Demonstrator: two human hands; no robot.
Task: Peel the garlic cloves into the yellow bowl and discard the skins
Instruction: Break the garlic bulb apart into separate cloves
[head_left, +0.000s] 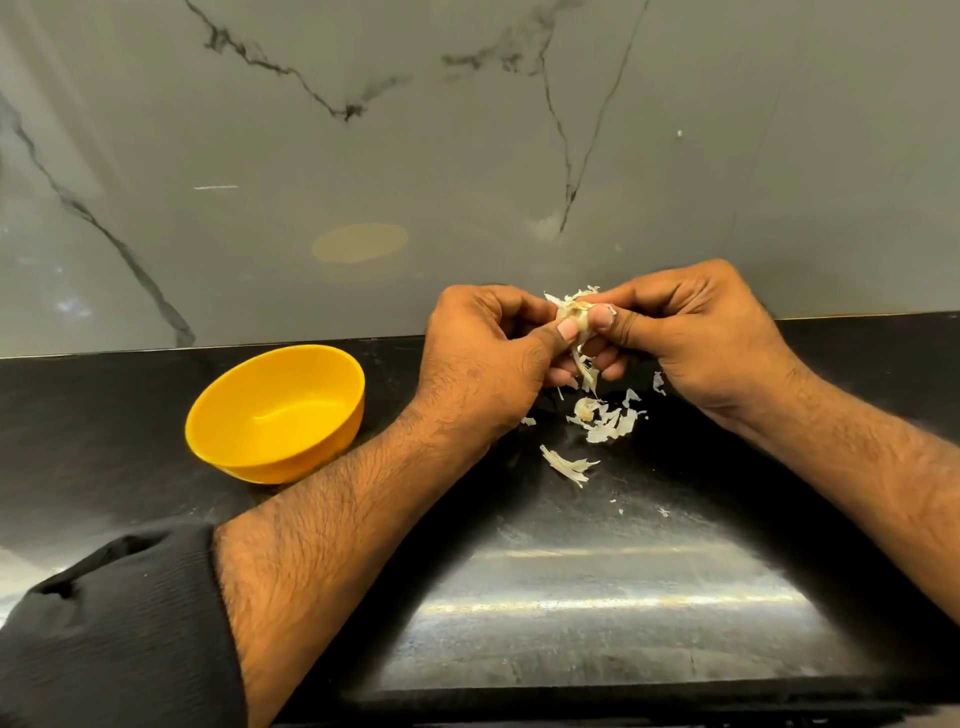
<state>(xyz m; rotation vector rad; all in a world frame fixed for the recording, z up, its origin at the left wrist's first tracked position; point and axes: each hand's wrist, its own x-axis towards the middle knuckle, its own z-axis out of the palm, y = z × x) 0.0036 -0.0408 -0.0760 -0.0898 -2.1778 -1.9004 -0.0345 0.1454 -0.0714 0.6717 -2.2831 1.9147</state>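
Note:
My left hand (483, 358) and my right hand (691, 332) meet above the black counter and both pinch one garlic clove (574, 312) between thumbs and fingertips. Papery skin sticks up from the clove and a strip hangs down below it. The yellow bowl (228, 415) stands to the left of my left hand, and I see nothing in it. Loose garlic skins (605, 418) lie on the counter under my hands, with another skin piece (569, 465) a little nearer to me.
The black counter (597, 571) runs to a front edge near the bottom of the view. A grey marble wall (467, 156) rises right behind my hands. Small skin flakes (621, 506) are scattered on the counter.

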